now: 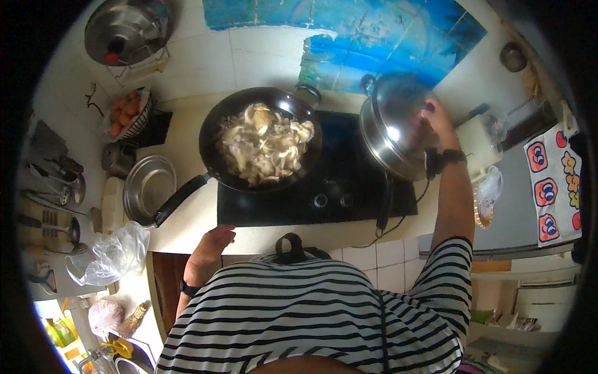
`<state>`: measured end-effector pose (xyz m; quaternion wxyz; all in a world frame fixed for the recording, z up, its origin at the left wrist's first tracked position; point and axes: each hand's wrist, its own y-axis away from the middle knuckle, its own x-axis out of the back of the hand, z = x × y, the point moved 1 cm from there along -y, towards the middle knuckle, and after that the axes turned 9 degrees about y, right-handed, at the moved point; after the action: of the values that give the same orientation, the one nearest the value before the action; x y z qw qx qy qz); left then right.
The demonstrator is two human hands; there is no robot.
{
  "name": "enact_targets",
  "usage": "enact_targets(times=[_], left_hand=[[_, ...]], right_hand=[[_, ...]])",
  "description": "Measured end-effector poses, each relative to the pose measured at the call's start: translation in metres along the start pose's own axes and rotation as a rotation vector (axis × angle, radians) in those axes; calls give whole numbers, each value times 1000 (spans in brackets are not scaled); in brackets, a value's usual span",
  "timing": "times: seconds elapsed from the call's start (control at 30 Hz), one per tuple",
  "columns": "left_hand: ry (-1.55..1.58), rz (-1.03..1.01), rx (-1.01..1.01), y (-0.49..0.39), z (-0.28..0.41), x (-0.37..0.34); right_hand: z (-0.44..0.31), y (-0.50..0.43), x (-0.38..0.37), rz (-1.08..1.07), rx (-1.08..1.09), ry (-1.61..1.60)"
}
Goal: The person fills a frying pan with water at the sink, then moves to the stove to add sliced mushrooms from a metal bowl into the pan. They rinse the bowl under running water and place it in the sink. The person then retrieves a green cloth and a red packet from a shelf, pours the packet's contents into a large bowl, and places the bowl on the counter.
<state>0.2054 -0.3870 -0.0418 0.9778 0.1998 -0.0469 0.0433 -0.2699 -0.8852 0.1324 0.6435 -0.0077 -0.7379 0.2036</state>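
Note:
A dark wok point(261, 184) stands on the left of the black cooktop point(303, 212), with its long handle pointing down to the left. Torn oyster mushrooms point(266, 145) fill its middle. My right hand point(439, 117) grips the knob of a lid point(397, 112) at the right side. The lid sits over a steel pan point(373, 145); whether it rests fully on the pan cannot be told. My left hand point(219, 240) is at the counter's front edge, below the wok's handle, with its fingers partly curled and nothing seen in it.
An empty steel bowl point(152, 187) stands left of the wok's handle, near a plastic bag point(114, 257). Behind are a small pot point(119, 159) and a basket of eggs point(126, 112). Utensils point(60, 187) hang at the far left. A cable point(397, 226) runs along the front edge.

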Motion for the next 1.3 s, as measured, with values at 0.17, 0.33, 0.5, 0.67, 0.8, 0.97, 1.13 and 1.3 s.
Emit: enact_targets(times=[0.17,0.33,0.5,0.67,0.8,0.97,1.13,1.3], left_hand=[[31,-46,24,-9,-3,-4],[56,-120,-13,-25,-22,-3],[108,-244,-60,-48,-32,0],[-210,-313,-107,-53,-21,-1],[-187,-355,-53,-41,-16,10],[-152,-225,-117,-12,-38,49],[-238,-185,-149,11,-65,73],[-51,-192,-75,20,-71,71]], right_hand=[[33,30,66,327,55,-133],[47,82,137,337,-328,-560],[-54,119,155,291,-334,-368],[-244,126,80,201,-32,-167],[-362,124,0,-105,53,-185],[-423,113,-74,-149,144,-221],[-434,102,-114,-179,158,-215],[-439,104,-128,-182,172,-193]])
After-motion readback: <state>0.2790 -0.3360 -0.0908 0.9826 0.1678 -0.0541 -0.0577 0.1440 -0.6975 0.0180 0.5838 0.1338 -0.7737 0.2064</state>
